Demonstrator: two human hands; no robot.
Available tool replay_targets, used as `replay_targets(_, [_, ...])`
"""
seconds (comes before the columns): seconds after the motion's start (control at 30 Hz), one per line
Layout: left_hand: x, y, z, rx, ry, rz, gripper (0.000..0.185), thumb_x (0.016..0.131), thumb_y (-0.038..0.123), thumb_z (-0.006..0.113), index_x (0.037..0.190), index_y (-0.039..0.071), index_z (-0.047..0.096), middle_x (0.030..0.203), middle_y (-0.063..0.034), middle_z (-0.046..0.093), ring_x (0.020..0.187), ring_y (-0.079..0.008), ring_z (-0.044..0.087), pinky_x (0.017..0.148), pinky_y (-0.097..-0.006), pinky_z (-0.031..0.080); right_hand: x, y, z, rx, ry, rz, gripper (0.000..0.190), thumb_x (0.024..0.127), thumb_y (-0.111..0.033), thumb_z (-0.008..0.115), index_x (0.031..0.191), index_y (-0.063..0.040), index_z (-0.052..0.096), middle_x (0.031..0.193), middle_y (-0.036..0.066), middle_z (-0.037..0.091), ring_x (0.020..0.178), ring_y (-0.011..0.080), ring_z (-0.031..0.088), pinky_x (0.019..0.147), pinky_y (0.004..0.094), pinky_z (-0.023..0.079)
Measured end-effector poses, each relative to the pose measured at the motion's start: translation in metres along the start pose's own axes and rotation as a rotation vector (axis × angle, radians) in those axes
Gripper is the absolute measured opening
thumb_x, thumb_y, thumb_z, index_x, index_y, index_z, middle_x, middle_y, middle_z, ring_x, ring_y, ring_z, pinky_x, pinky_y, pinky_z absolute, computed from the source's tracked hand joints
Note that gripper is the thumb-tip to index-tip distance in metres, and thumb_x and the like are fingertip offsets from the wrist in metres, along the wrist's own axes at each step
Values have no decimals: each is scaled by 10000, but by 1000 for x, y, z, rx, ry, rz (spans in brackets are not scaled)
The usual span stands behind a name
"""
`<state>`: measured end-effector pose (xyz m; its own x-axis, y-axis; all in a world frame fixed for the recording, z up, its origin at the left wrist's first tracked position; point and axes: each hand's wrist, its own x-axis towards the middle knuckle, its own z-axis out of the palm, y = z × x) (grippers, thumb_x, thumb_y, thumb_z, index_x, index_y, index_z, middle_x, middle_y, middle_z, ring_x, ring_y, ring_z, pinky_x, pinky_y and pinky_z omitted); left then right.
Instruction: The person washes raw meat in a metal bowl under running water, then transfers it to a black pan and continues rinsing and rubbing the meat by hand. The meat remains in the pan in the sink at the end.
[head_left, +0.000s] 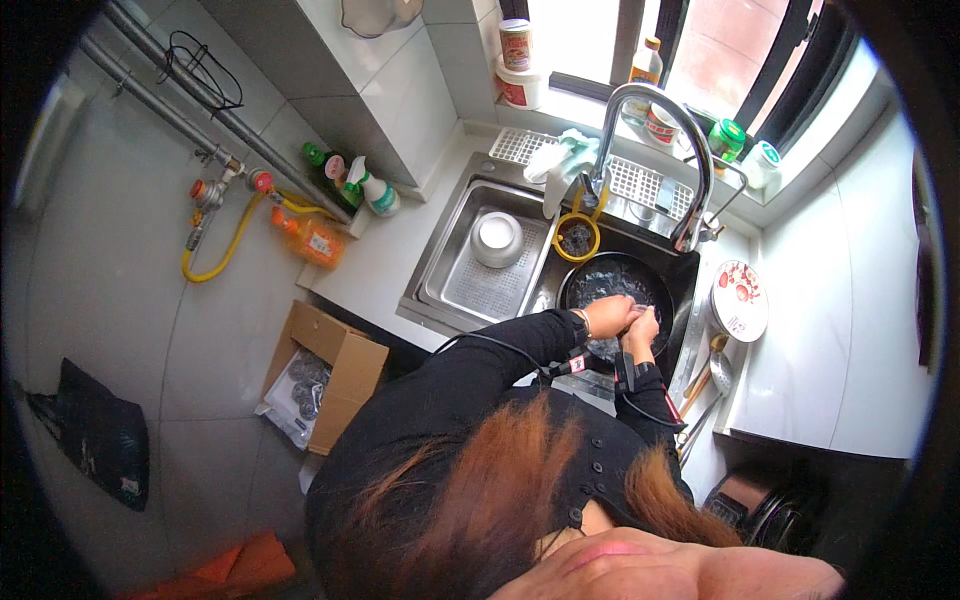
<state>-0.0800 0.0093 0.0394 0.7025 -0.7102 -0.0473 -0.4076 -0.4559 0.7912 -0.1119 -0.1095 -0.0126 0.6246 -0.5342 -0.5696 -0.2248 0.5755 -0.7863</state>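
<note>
Both my hands meet over a black pan (577, 289) of water in the right basin of the sink. My left hand (609, 316) has its fingers curled around a small glossy, pale object (638, 308), mostly hidden between the hands. My right hand (640, 331) grips the same object from the other side. What it is, I cannot tell. A yellow-rimmed strainer (557, 241) with dark contents sits just behind the pan. Above the basin arches a chrome faucet (703, 142).
The left basin's perforated steel tray (448, 279) holds an upturned white bowl (496, 238). Rubber gloves (559, 169) drape behind the sink. Right of it lie a floral plate (740, 292) and a ladle (721, 369). A spray bottle (379, 195) stands left; an open cardboard box (349, 390) is below.
</note>
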Motion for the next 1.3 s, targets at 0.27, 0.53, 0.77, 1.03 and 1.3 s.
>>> replay_targets(0.27, [-12, -12, -54, -229, 276, 41, 490, 713, 73, 654, 1167, -13, 492, 1060, -233, 597, 1009, -346, 586, 874, -364, 458, -4, -52, 25, -210, -384, -126, 142, 916, -178, 522, 921, -54, 590, 828, 38, 620, 694, 137, 594, 617, 271, 493])
replay_targets(0.53, [-50, -67, -138, -138, 332, 177, 272, 791, 119, 588, 1045, 24, 595, 994, -194, 586, 960, -321, 573, 852, -356, 454, -46, -74, 88, -624, -107, -905, 356, 961, -308, 490, 749, -23, 494, 676, 7, 471, 630, 105, 402, 598, 279, 377])
replay_targets(0.77, [-130, -111, -251, -1195, 212, -213, 185, 899, 110, 498, 1050, 41, 579, 958, -44, 610, 868, -140, 595, 805, -304, 507, -92, -79, 190, 177, -937, 229, 304, 965, -201, 387, 1063, 3, 590, 1049, 139, 645, 959, 247, 624, 899, 359, 475])
replay_targets(1.03, [-209, -95, -389, -263, 520, 0, 253, 883, 122, 540, 1122, 43, 519, 986, -90, 601, 887, -233, 622, 770, -357, 512, -199, 8, 350, 239, -1220, 583, 652, 921, -572, 352, 1357, -89, 400, 1365, 102, 451, 1264, 262, 417, 1082, 446, 287])
replay_targets(1.3, [-275, -179, -502, 460, 1055, -313, 435, 874, 106, 507, 1255, -84, 420, 1343, -305, 341, 1254, -442, 340, 1049, -442, 304, -251, 20, 511, 88, -1384, 497, 744, 898, -661, 213, 1382, -114, 358, 1371, 93, 431, 1240, 282, 411, 1069, 452, 284])
